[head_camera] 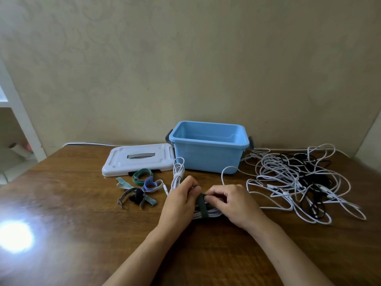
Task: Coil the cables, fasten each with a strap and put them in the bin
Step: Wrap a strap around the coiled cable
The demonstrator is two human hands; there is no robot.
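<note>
Head view — left hand (179,200) grips the coiled white cable (206,213) while right hand (231,203) fingers pinch the dark strap (201,205) around it — fastening step; next, likely pressing the strap closed.

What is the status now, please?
Left hand and right hand both pinch dark green strap around white cable coil. Blue bin open. Nothing in the way.

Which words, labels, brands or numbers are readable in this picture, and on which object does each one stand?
None can be read. The blue bin, the white lid, the straps, the cables and the dark strap held by both hands show no legible print.
</note>
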